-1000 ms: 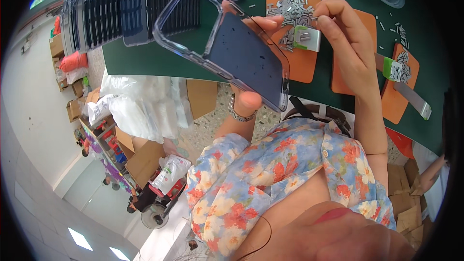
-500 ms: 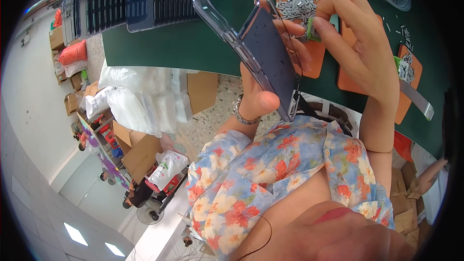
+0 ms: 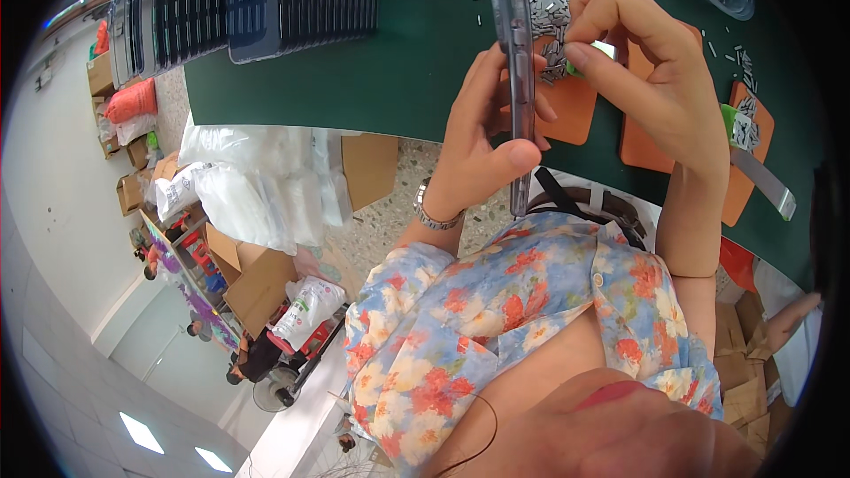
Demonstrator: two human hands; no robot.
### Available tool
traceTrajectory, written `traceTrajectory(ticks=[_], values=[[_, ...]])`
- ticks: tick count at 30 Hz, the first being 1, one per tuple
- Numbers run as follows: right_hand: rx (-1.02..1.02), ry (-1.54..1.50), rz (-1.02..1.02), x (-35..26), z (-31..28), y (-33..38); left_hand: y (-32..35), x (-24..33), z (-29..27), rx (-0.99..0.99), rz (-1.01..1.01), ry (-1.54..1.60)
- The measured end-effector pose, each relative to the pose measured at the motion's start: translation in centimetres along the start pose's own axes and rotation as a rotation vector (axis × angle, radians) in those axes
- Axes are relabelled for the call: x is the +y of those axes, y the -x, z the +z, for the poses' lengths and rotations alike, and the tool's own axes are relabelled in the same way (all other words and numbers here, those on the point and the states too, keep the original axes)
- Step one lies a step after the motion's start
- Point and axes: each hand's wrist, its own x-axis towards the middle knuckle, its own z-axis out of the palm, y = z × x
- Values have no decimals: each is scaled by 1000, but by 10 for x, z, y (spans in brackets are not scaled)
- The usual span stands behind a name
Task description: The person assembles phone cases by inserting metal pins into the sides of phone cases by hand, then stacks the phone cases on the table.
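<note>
Upper middle of the frame: the left hand is wrapped around a clear plastic phone case, thumb on the near side, fingers behind it. The case is turned edge-on to the camera, so it reads as a thin upright strip running from near the top edge down to about mid-frame. Its lower end hangs past the table's near edge, over the lap.

The right hand sits just right of the case, fingers pinched shut on something small and green right beside the case's upper part; too small to tell what it is, and I can't tell whether it touches the case.

Behind both hands is the dark green table, its near edge curving across the frame. An orange rectangular mat lies under the hands with a heap of small silvery metal pieces on it, partly hidden by the case. More orange mats sit to the right. A row of dark phone cases stood on edge fills the upper left of the table. Between that row and the hands there's a fair stretch of bare green tabletop; the right side is tighter, with mats and loose bits close together.
</note>
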Motion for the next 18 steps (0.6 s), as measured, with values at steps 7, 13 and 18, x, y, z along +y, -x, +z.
traceTrajectory(ticks=[7, 13, 18], values=[[222, -278, 228, 1, 8, 5, -4, -5, -2, -63, -78, -125], [251, -282, 242, 18, 18, 5, -11, -3, -4, -91, -187, -144], [276, -359, 244, 21, 24, 0, -9, -2, -3, -72, -235, -117]])
